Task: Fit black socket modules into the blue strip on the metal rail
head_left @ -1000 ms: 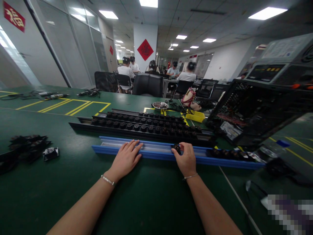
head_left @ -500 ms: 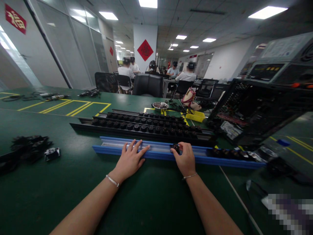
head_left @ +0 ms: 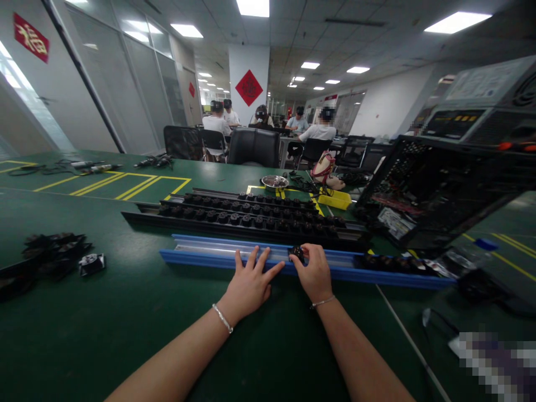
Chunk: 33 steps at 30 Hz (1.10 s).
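Blue rail (head_left: 345, 274) on green table (head_left: 272, 357): right hand (head_left: 315, 273) pinches black part (head_left: 296, 254) inside rail; left hand (head_left: 248, 286) splays fingers across rail.

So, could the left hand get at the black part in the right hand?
Likely yes: the left hand is spread open nearby at the blue rail, with nothing visible between it and the black part, though the right hand covers one side.

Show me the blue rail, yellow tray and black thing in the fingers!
Blue rail (head_left: 352, 274), head view: front wall.
Black thing (head_left: 296, 253), head view: its uncovered part.
Yellow tray (head_left: 335, 204), head view: near wall.
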{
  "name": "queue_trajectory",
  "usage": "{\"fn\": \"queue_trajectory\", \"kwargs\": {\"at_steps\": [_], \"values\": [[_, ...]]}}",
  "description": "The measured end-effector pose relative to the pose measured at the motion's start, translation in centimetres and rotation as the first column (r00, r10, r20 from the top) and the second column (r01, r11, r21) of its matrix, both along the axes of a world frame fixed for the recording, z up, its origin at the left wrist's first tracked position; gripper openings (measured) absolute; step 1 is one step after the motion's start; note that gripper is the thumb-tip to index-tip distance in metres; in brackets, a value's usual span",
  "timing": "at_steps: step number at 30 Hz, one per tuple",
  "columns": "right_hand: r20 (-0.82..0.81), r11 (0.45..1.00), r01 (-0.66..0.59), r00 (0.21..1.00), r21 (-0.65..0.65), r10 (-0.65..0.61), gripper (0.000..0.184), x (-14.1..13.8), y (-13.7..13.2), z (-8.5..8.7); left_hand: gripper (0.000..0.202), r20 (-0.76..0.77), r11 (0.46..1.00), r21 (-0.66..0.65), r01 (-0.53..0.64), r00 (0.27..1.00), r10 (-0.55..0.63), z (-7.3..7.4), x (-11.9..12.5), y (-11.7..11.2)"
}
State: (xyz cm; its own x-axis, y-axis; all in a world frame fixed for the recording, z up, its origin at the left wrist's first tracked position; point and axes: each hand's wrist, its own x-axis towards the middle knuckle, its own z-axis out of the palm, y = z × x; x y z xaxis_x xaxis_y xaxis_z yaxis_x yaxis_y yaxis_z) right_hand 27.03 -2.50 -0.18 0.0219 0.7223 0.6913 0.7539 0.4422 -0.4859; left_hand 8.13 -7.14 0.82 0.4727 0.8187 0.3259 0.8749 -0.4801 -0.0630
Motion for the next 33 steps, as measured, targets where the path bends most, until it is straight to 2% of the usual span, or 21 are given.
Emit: {"fn": "queue_trajectory", "kwargs": {"at_steps": [9,17,33], "values": [[-0.010,1.000,-0.015,1.000,-0.002,0.015,0.019,0.0,0.1,-0.1,0.065,0.019,0.999,-0.028,0.029,0.999,-0.028,0.0,2.8,-0.2],[-0.012,0.999,-0.054,0.998,0.009,0.054,0.014,-0.1,0.1,0.3,0.064,0.027,1.000,-0.028,0.014,1.000,-0.013,0.0,3.5,-0.2],[0.013,0.996,-0.084,0.996,0.008,0.084,0.016,-0.3,-0.4,0.9,0.073,0.038,0.989,-0.084,-0.121,0.992,0.124,0.1,6.3,1.0]]}}
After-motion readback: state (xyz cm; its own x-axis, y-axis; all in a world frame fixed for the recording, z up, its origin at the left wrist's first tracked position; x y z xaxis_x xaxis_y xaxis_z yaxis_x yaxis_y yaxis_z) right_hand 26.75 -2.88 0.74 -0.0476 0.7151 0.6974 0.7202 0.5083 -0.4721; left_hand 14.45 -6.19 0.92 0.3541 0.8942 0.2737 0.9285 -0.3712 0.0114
